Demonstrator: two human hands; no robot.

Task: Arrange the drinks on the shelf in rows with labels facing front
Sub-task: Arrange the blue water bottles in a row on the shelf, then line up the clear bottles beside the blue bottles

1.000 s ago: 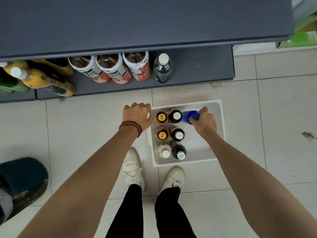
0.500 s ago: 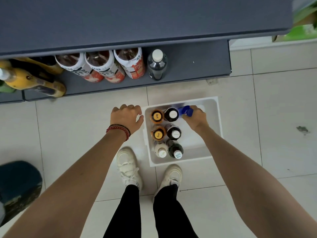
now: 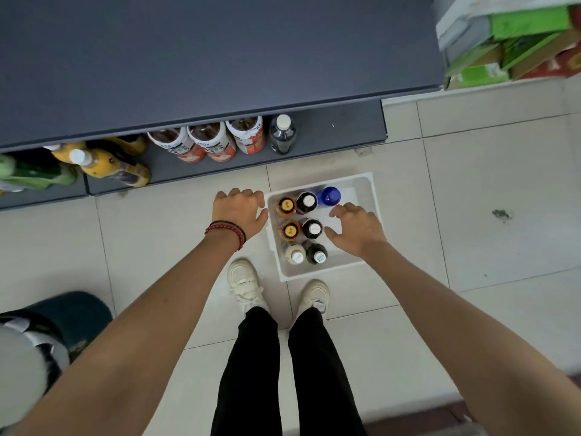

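Your left hand (image 3: 240,212) rests spread on the left rim of the bin (image 3: 366,187), grasping nothing. Your right hand (image 3: 356,229) hovers released over the bin's right side, just near of the blue bottle (image 3: 329,196) (not touching it). Six more bottles (image 3: 300,228) stand upright in two columns at the bin's left. The shelf (image 3: 330,133), far of the bin, holds four upright drinks (image 3: 217,141).

Pale grey floor tiles (image 3: 490,190) with thin dark grout lines fill the lower view, lit evenly and slightly glossy. A dark scuff (image 3: 502,214) marks one tile at right. Along the top runs a dark grey shelf unit (image 3: 220,58). Green and brown cartons (image 3: 515,42) are stacked at upper right. A dark teal bin (image 3: 72,316) sits at lower left.
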